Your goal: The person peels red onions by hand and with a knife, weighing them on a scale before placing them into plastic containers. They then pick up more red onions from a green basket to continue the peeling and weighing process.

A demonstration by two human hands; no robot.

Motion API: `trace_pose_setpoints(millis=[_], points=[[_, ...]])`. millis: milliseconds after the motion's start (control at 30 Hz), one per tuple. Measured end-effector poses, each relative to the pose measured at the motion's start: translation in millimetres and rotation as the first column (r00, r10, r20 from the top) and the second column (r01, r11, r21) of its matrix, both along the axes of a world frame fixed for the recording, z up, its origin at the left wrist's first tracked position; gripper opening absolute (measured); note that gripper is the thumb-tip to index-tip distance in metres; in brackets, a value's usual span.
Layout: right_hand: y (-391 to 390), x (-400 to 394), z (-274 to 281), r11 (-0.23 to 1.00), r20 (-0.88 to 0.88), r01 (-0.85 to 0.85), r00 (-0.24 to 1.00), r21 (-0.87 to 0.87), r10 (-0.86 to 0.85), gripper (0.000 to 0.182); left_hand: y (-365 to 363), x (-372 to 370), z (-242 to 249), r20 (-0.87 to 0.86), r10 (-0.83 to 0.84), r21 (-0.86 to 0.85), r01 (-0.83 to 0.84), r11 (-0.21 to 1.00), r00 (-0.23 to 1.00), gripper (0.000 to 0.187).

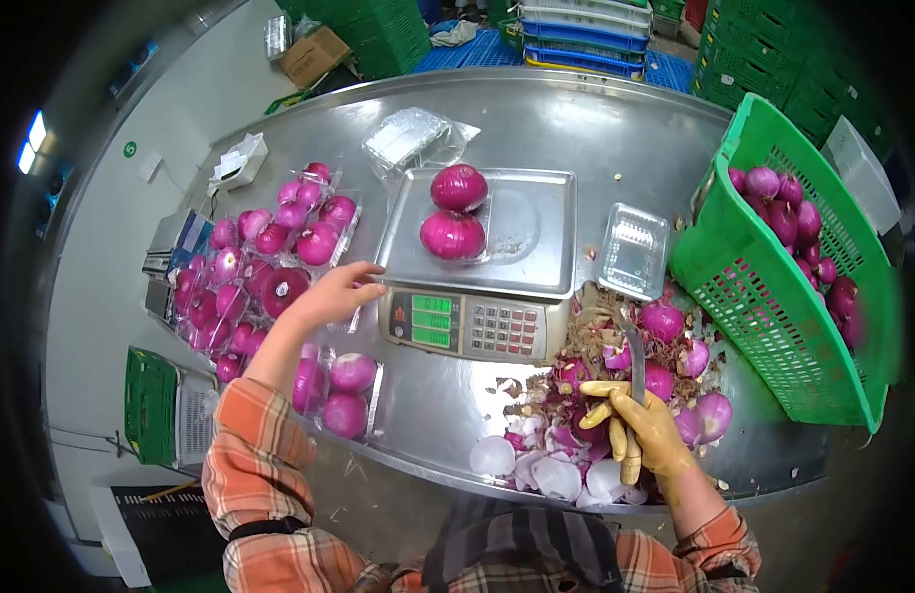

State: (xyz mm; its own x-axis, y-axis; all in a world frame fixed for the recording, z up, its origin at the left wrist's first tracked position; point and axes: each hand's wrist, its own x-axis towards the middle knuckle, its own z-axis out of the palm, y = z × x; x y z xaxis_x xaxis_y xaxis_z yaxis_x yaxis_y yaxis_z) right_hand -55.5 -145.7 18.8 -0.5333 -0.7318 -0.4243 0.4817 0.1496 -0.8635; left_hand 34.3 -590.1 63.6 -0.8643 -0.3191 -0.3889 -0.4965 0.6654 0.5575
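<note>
My left hand (344,295), bare, is open, with its fingertips at the left front corner of the weighing scale (520,326). On the scale's metal pan (536,237) sit two red onions (453,234) in a clear plastic tray, one farther back than the other. A yellow glove covers my right hand (647,425), which is closed around the wooden handle of a knife (637,361) with a slightly curved blade pointing away from me. Below the blade lie loose red onions (662,321) among roots and peeled skins (556,477).
At the left are several clear packs of onions (264,267), with another pack (346,390) near the front edge. A green crate (764,326) of onions leans at the right. An unfilled plastic tray (633,252) lies beside the scale; wrapped trays (413,138) lie behind it.
</note>
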Motion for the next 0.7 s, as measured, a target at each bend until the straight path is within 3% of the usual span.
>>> trace_pose_setpoints(millis=[100, 233, 267, 333, 400, 467, 567, 667, 700], points=[[-25, -20, 3, 1.000, -0.064, -0.017, 0.998, -0.013, 0.016, 0.037, -3, -12, -21, -0.120, 0.032, 0.090, -0.021, 0.996, 0.992, 0.043], [-81, -55, 19, 0.994, -0.132, 0.087, 0.988, 0.070, -0.077, 0.034, -12, -27, -58, -0.374, 0.152, 0.129, -0.112, 0.985, 0.915, 0.039], [-96, -70, 8, 0.996, -0.187, 0.079, 0.980, 0.031, -0.072, 0.034, -7, -30, -57, -0.413, 0.181, 0.155, -0.127, 0.980, 0.893, 0.039], [-136, -98, 9, 0.986, -0.212, 0.114, 0.974, 0.121, -0.086, 0.034, -2, -34, -65, -0.439, 0.245, 0.189, -0.178, 0.966, 0.864, 0.045], [-185, -127, 16, 0.965, -0.363, 0.114, 0.932, 0.236, -0.022, 0.036, 6, -34, -85, -0.383, 0.456, 0.564, -0.188, 0.804, 0.803, 0.058], [-228, -165, -5, 0.953, -0.483, 0.115, 0.875, 0.280, 0.036, 0.039, 32, -35, -81, -0.204, 0.668, 0.823, -0.245, 0.513, 0.716, 0.061], [-284, -198, -5, 0.893, -0.598, 0.183, 0.794, 0.411, 0.112, 0.039, 54, -35, -90, -0.089, 0.721, 0.885, -0.278, 0.374, 0.687, 0.065], [-310, -226, -18, 0.913, -0.493, 0.049, 0.853, 0.404, 0.172, 0.036, 53, -36, -107, -0.355, 0.658, 0.707, -0.270, 0.654, 0.664, 0.067], [-315, -234, -25, 0.920, -0.425, -0.036, 0.879, 0.391, 0.215, 0.036, 53, -38, -108, -0.362, 0.679, 0.723, -0.268, 0.637, 0.638, 0.070]])
